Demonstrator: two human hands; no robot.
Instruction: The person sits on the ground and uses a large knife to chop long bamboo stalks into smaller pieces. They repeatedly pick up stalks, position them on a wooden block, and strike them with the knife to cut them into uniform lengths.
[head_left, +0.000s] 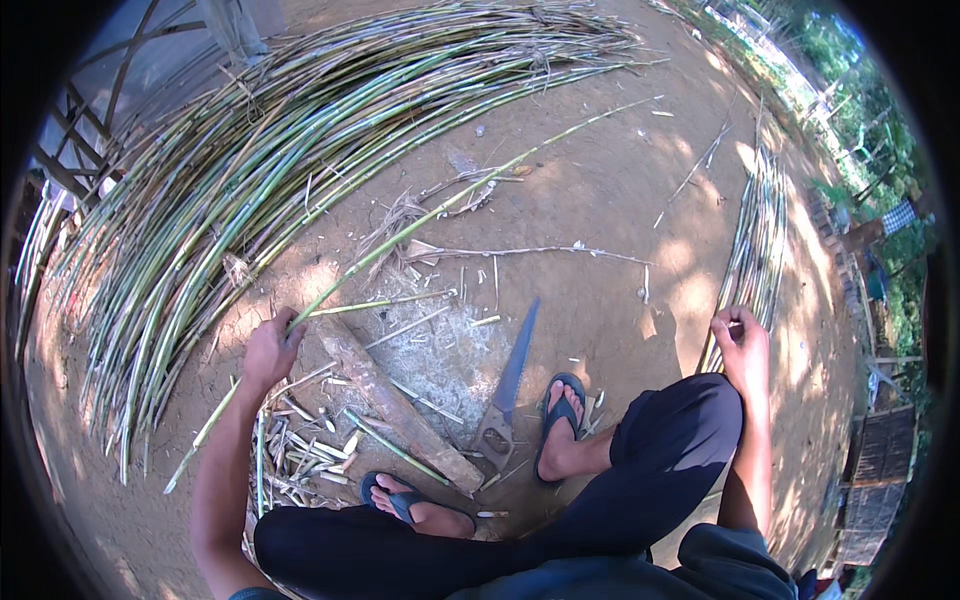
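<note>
Sun-dappled brown earth [600, 215] fills the yard, and across its far left side sprawls one big heap of long green and tan stalks [330, 150], far too many to count! Over on the right, one smaller stack of stalks [755, 225] lies lengthwise. Now to the hands: the left hand [272, 350] is wrapped around one long green pole [430, 218], which slants up and away to the right, its thin tip over bare ground near the heap's edge. The right hand [742, 345] sits by the right knee, fingers curled in; whether anything is in them, I cannot tell. Down in front, one log [395, 400] lies at a slant, one saw [509, 385] flat beside its near end, blade pointing away. Two sandals [558, 425], one on each foot, flank the saw handle. Left of the log, a litter of short cut pieces [310, 455] crowds the ground, overlapping too much for a count. Plenty of open room between pole and right-hand stack; far less between log and heap, where those offcuts bunch up.
</note>
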